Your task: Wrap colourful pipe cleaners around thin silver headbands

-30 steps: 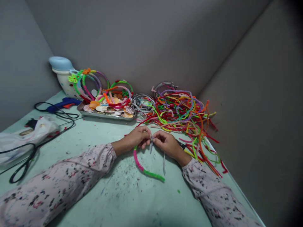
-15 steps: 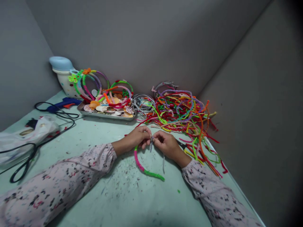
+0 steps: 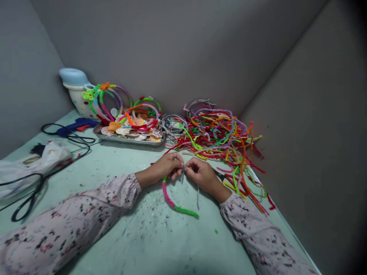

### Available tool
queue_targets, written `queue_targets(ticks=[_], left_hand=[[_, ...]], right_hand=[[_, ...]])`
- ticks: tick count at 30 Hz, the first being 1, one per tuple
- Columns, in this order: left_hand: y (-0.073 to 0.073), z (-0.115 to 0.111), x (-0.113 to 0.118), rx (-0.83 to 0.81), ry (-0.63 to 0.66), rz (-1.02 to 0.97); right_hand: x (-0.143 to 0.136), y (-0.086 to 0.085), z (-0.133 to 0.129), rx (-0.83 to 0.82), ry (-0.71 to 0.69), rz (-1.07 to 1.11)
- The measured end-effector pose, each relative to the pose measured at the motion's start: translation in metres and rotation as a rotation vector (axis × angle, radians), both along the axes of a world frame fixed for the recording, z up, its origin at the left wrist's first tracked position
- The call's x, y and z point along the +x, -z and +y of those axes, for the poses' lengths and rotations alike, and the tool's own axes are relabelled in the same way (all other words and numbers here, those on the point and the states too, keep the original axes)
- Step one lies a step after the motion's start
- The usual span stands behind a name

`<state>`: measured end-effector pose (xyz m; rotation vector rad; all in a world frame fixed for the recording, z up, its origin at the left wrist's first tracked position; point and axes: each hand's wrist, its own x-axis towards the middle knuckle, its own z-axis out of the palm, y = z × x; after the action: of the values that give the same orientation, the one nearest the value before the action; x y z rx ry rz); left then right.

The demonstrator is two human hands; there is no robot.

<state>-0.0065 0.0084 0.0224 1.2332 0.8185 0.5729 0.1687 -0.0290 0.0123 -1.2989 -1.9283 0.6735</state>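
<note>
My left hand [image 3: 168,166] and my right hand [image 3: 202,174] meet at the middle of the table, fingertips almost touching. Both pinch a greyish-purple pipe cleaner [image 3: 182,178], its short end hanging down between them. From under my left hand curves a length wrapped in pink and green pipe cleaner [image 3: 169,199], whose green end rests on the table. A thin grey wire end [image 3: 198,198] shows below my right hand. How the wire runs through my fingers is hidden. Scissors [image 3: 219,175] lie just right of my right hand, partly covered.
Behind my hands, a metal tray [image 3: 129,141] holds shells and colourful wrapped hoops. A tangled pipe cleaner heap [image 3: 218,133] spreads along the right, beside coiled grey wire [image 3: 172,124]. At left are a blue glue gun [image 3: 77,125], black cable [image 3: 43,177] and plastic bag [image 3: 54,154].
Almost nothing differs. Both hands keep their pinch in the same place, and the hanging end of the greyish-purple pipe cleaner has shifted very slightly left.
</note>
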Motion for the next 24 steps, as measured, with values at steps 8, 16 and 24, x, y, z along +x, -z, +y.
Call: queue_targets(ticks=[8,16,24], left_hand=[[-0.0008,-0.0004,0.0005,-0.004,0.011,0.006],[-0.0012,-0.0006,0.0009,0.001,0.015,-0.012],[-0.0053,-0.0024,0.0012,0.002,0.013,0.012]], right_hand=[[-0.0021,-0.0026,-0.002,0.044,0.034,-0.064],[-0.0018,0.0002,-0.0014,0.074,0.053,-0.095],[-0.0046,-0.0043,-0.0031,0.087,0.082,-0.137]])
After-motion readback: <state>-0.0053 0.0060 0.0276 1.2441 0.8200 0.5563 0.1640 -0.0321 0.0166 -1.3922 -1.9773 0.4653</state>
